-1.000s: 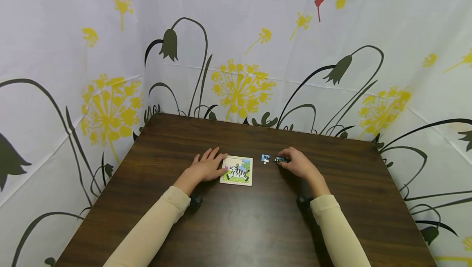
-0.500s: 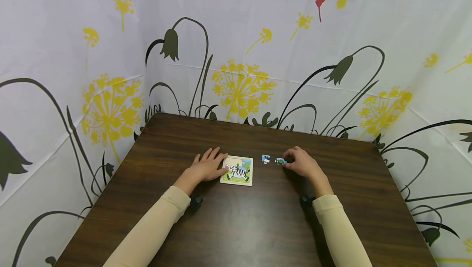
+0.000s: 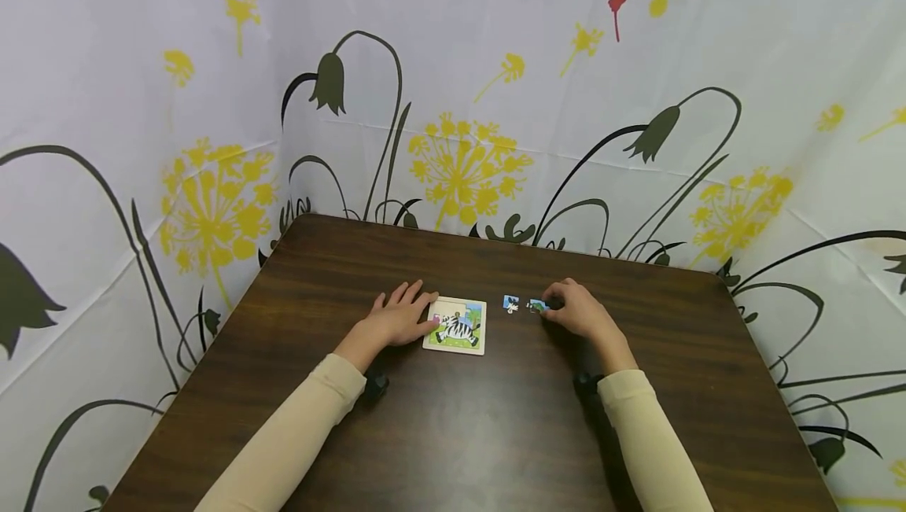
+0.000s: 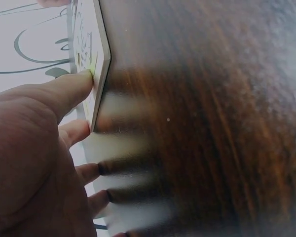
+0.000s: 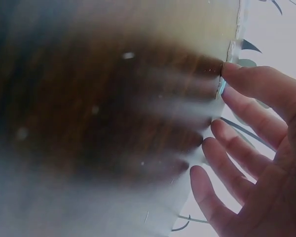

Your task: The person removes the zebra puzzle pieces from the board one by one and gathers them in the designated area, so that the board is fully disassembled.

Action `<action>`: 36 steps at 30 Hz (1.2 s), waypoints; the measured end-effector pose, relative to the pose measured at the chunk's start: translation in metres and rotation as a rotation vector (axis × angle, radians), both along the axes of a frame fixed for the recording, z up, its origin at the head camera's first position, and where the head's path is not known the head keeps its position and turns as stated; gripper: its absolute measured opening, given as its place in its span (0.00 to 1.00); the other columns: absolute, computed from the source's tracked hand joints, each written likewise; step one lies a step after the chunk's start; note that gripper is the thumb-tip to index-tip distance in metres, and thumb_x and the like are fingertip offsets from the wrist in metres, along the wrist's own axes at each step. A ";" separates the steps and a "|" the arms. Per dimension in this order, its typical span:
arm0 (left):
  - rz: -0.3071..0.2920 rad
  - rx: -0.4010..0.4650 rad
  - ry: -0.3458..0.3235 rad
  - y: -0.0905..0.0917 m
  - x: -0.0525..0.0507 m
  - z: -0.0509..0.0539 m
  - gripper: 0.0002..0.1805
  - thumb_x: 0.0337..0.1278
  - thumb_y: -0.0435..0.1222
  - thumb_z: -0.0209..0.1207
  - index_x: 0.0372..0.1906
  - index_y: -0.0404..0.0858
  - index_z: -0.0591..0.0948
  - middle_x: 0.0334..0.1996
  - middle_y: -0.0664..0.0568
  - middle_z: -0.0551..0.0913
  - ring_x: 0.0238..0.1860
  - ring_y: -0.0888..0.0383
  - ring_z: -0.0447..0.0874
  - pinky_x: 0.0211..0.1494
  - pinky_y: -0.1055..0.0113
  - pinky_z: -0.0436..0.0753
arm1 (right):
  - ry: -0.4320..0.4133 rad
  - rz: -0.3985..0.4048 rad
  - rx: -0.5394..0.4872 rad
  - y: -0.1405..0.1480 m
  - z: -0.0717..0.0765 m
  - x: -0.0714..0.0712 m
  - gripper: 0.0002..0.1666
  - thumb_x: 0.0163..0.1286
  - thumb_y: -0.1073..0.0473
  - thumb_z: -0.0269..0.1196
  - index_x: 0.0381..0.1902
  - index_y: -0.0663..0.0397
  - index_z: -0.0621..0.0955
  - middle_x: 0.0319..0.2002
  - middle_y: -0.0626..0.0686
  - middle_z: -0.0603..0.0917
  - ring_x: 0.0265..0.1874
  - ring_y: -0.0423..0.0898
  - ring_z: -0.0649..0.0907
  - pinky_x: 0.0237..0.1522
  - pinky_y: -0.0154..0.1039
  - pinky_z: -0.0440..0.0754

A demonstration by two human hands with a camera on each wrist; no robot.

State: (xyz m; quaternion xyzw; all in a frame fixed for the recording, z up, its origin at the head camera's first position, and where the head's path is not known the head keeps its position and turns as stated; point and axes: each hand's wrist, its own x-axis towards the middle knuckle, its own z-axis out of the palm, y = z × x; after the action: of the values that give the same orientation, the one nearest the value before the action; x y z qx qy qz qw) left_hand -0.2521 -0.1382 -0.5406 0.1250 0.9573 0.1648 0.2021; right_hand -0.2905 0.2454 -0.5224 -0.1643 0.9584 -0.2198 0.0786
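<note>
A square zebra puzzle board [image 3: 456, 347] with a pale wooden frame lies on the table in the head view. My left hand [image 3: 394, 321] rests at its left side with fingers spread, the thumb on the frame and picture. Right of the board lies a loose puzzle piece [image 3: 510, 303] showing blue and a zebra's head. Farther right, my right hand [image 3: 576, 310] pinches a blue-and-green puzzle piece [image 3: 538, 306] by its right end between thumb and forefinger. In the right wrist view that piece [image 5: 220, 85] shows only as a thin edge at the fingertips; the other fingers spread loosely.
The dark wooden table [image 3: 467, 433] reaches back to a white flower-printed curtain [image 3: 467, 64], which also hangs along both sides. A dark wrist camera [image 3: 376, 386] sits under the left wrist and another wrist camera [image 3: 586, 384] under the right.
My right hand has slid slightly right along the blue-and-green piece, so more of that piece shows. The left hand and the board stay put; the head view shifts a little.
</note>
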 end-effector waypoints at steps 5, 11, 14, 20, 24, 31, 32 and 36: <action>-0.002 -0.002 0.002 0.001 0.000 0.001 0.41 0.80 0.62 0.52 0.88 0.55 0.56 0.90 0.45 0.41 0.90 0.38 0.37 0.85 0.26 0.43 | -0.003 0.000 -0.011 0.000 0.003 -0.001 0.18 0.71 0.55 0.73 0.55 0.56 0.87 0.58 0.64 0.83 0.56 0.61 0.83 0.59 0.64 0.82; 0.000 0.003 -0.013 0.000 0.003 0.001 0.41 0.80 0.62 0.52 0.89 0.55 0.56 0.90 0.46 0.41 0.90 0.38 0.37 0.85 0.26 0.42 | 0.022 0.002 -0.056 -0.012 0.002 0.004 0.22 0.74 0.54 0.72 0.61 0.55 0.85 0.64 0.64 0.79 0.58 0.61 0.84 0.62 0.65 0.82; 0.001 0.001 -0.013 -0.001 0.003 0.002 0.42 0.80 0.62 0.52 0.89 0.55 0.56 0.90 0.46 0.41 0.90 0.38 0.37 0.85 0.27 0.42 | 0.039 0.036 -0.088 -0.027 0.003 0.007 0.23 0.74 0.55 0.71 0.64 0.53 0.84 0.69 0.62 0.75 0.59 0.60 0.84 0.62 0.63 0.82; 0.001 0.004 0.017 -0.001 0.001 0.004 0.42 0.80 0.61 0.53 0.88 0.54 0.57 0.90 0.44 0.42 0.89 0.37 0.38 0.84 0.25 0.43 | 0.046 0.184 -0.070 -0.069 0.014 0.006 0.19 0.76 0.56 0.70 0.63 0.49 0.86 0.57 0.52 0.86 0.50 0.51 0.86 0.54 0.53 0.86; -0.001 -0.008 0.006 -0.001 -0.001 0.004 0.42 0.80 0.62 0.52 0.89 0.55 0.56 0.90 0.45 0.42 0.90 0.37 0.38 0.84 0.25 0.43 | 0.004 0.286 0.017 -0.092 0.017 0.005 0.19 0.77 0.58 0.69 0.64 0.45 0.86 0.45 0.47 0.87 0.40 0.44 0.83 0.45 0.45 0.84; -0.006 -0.017 -0.003 0.000 0.001 0.003 0.41 0.80 0.63 0.51 0.89 0.56 0.56 0.90 0.46 0.41 0.90 0.38 0.37 0.85 0.26 0.43 | -0.046 0.417 0.136 -0.114 0.016 0.003 0.18 0.78 0.59 0.67 0.63 0.39 0.86 0.42 0.46 0.84 0.35 0.43 0.79 0.37 0.39 0.78; -0.005 -0.017 -0.002 0.000 0.001 0.003 0.41 0.80 0.63 0.51 0.89 0.56 0.56 0.90 0.46 0.41 0.90 0.38 0.37 0.85 0.26 0.43 | -0.053 0.421 0.144 -0.116 0.016 0.002 0.18 0.78 0.59 0.67 0.62 0.39 0.86 0.42 0.45 0.84 0.35 0.43 0.80 0.37 0.39 0.78; -0.004 -0.012 0.006 -0.001 0.001 0.002 0.41 0.81 0.62 0.51 0.89 0.55 0.56 0.90 0.45 0.42 0.90 0.38 0.37 0.85 0.26 0.43 | -0.083 0.436 0.179 -0.121 0.017 -0.003 0.17 0.78 0.58 0.68 0.61 0.38 0.87 0.41 0.45 0.84 0.36 0.43 0.80 0.38 0.39 0.79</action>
State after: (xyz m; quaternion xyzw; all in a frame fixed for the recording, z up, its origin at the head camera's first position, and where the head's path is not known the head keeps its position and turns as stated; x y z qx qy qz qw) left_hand -0.2512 -0.1393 -0.5389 0.1261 0.9587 0.1582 0.2001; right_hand -0.2938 0.1246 -0.5057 -0.3506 0.9119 -0.1185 0.1776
